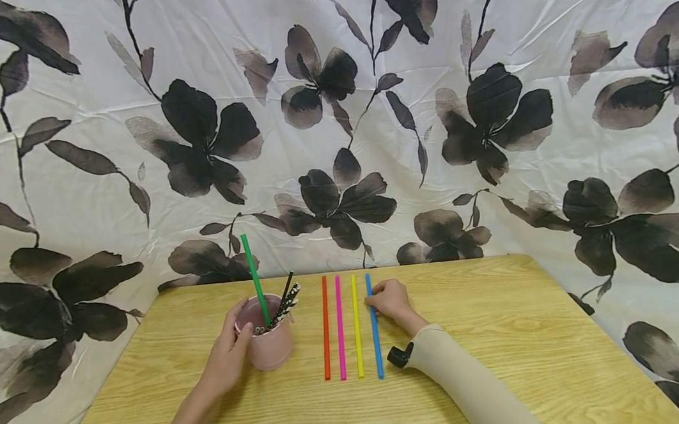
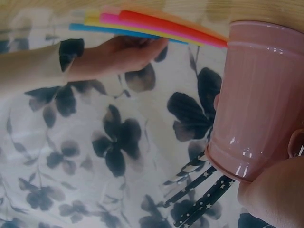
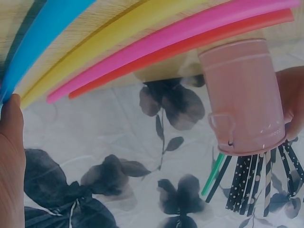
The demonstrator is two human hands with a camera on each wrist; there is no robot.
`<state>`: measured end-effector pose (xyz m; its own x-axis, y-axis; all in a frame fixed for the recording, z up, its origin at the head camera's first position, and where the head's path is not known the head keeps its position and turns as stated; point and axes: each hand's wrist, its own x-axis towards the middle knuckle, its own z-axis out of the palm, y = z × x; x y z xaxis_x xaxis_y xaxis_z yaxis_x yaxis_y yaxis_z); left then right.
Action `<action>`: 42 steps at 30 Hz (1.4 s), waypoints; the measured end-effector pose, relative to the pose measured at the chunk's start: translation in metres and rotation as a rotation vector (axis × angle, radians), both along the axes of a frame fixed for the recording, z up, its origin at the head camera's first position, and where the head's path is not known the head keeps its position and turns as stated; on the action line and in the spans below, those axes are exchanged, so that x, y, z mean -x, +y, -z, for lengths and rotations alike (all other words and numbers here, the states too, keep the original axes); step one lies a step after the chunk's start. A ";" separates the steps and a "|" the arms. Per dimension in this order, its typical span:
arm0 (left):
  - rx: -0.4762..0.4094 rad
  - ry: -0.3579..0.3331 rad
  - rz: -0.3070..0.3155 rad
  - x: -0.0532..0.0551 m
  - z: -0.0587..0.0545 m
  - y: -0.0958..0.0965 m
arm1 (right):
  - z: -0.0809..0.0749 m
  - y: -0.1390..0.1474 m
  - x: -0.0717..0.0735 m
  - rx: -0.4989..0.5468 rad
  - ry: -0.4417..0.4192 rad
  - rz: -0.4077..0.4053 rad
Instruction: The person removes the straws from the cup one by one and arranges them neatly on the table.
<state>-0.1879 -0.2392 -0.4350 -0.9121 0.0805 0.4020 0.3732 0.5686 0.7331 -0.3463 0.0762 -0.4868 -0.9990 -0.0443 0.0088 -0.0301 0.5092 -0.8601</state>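
Note:
A pink metal cup [image 1: 270, 351] stands at the left of the table, and my left hand [image 1: 229, 351] grips its side, thumb at the rim. A long green straw [image 1: 252, 268] leans up out of the cup beside several black-and-white patterned straws [image 3: 247, 178]. To the right, a red straw [image 1: 325, 328], a pink straw [image 1: 340, 327], a yellow straw [image 1: 357, 326] and a blue straw [image 1: 376, 344] lie side by side, roughly parallel. My right hand [image 1: 391, 300] pinches the blue straw near its far end, fingers bent around it.
The wooden table [image 1: 464, 282] extends to both sides. A floral cloth [image 1: 405, 138] hangs right behind its far edge. A black wrist device [image 1: 401, 356] sits on the right sleeve [image 1: 469, 372].

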 end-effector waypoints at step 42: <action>-0.050 -0.004 0.000 -0.002 -0.002 0.001 | -0.021 -0.004 -0.002 0.006 0.022 -0.031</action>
